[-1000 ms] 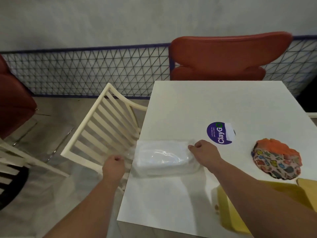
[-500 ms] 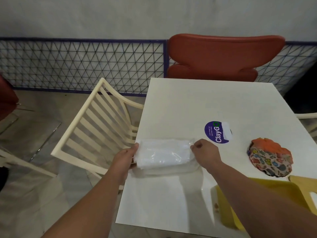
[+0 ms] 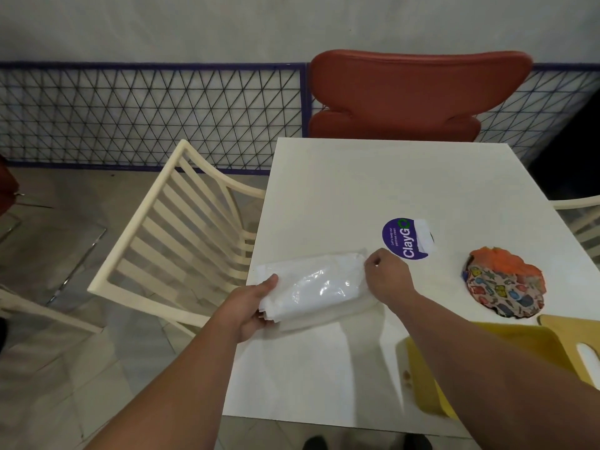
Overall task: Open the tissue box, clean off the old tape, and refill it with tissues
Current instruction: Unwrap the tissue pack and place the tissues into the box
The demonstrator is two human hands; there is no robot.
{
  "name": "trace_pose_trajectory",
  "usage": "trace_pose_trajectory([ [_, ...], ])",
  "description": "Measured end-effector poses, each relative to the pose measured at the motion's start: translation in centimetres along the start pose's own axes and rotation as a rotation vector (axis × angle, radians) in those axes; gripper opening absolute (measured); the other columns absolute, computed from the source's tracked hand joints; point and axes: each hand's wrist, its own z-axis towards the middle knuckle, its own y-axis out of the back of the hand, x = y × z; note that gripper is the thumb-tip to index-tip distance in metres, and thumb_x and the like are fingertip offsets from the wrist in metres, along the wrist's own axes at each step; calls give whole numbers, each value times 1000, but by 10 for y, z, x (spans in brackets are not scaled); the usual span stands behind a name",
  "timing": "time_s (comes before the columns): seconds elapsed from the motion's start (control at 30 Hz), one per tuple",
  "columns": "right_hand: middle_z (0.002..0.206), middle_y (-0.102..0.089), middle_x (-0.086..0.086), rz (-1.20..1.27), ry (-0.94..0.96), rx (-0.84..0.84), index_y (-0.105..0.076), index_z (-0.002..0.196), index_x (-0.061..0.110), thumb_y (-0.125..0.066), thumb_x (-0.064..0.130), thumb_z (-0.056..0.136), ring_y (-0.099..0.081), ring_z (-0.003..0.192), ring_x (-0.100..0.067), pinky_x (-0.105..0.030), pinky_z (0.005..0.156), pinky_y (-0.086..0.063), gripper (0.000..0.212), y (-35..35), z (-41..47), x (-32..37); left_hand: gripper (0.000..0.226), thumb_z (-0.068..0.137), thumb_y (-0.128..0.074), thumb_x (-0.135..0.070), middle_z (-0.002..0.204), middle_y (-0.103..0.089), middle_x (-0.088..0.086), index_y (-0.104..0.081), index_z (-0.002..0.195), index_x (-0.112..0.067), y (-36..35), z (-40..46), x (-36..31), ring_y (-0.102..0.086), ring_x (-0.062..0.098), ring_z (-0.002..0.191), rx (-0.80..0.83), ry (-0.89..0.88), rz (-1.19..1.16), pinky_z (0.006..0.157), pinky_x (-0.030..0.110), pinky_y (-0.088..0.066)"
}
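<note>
A clear plastic pack of white tissues [image 3: 319,285] lies at the left edge of the white table [image 3: 373,186]. My left hand [image 3: 251,303] grips the pack's left end, where the tissue stack shows at the opening. My right hand [image 3: 388,276] pinches the wrapper at the pack's right end. A yellow tissue box [image 3: 506,362] lies at the near right of the table, partly hidden behind my right forearm, with an oval slot showing.
A purple round ClayGo sticker [image 3: 404,238] is on the table beyond my right hand. A patterned cloth with orange lining [image 3: 506,287] lies at the right. A cream slatted chair [image 3: 181,241] stands left of the table, a red chair [image 3: 418,95] behind it.
My left hand came up from beside the table and took hold of the pack's left end. The pack has tilted slightly. My right hand stays at its right end.
</note>
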Motion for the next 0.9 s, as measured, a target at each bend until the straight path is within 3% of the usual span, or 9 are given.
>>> trace_pose_trajectory([
  [0.13, 81, -60, 3, 89, -38, 16, -59, 91, 12, -55, 33, 95, -55, 81, -17, -28, 67, -39, 21, -5, -3, -3, 39, 78, -77, -28, 84, -71, 12, -67, 104, 0, -6, -1, 2, -63, 27, 64, -24, 5, -12, 61, 36, -52],
  [0.4, 86, -61, -2, 52, 17, -49, -58, 84, 13, -49, 13, 97, -54, 77, -20, -27, 60, -39, 15, -10, -1, 2, 29, 85, -71, -26, 86, -72, 8, -64, 105, -6, -5, -1, 6, -64, 27, 76, -21, -5, -87, 68, 39, -52],
  [0.57, 76, -52, 7, 47, 47, -73, -54, 82, 13, -48, 8, 96, -49, 73, -16, -18, 55, -32, 16, -10, 0, 4, 21, 89, -65, -24, 86, -73, 5, -64, 102, -9, 9, -4, 10, -65, 23, 79, -12, -2, -132, 66, 37, -53],
  [0.7, 77, -53, 5, 52, 49, -68, -52, 82, 13, -48, 12, 98, -50, 74, -17, -28, 59, -34, 17, -10, 0, 1, 24, 94, -58, -20, 88, -71, 8, -64, 113, -6, 18, -3, 14, -62, 24, 75, -25, 28, -202, 64, 36, -50],
  [0.77, 80, -55, 1, 37, 56, -63, -52, 84, 12, -48, 14, 99, -50, 74, -18, -29, 64, -35, 16, -10, 1, 0, 28, 85, -65, -25, 93, -71, 8, -66, 110, -11, 16, -4, 13, -63, 26, 75, 11, 35, -229, 61, 34, -48],
  [0.83, 80, -55, 1, 28, 58, -65, -53, 85, 12, -48, 16, 100, -50, 73, -17, -29, 63, -35, 16, -10, 1, 0, 40, 71, -75, -31, 102, -72, 6, -69, 107, -15, 11, -4, 13, -67, 28, 87, 54, 38, -224, 70, 37, -53],
  [0.9, 78, -54, 2, 19, 59, -67, -53, 86, 11, -48, 17, 100, -49, 70, -15, -27, 57, -34, 16, -10, 1, -1, 48, 69, -77, -29, 109, -71, 8, -67, 113, -12, 9, -2, 16, -66, 30, 100, 65, 42, -243, 88, 45, -52],
])
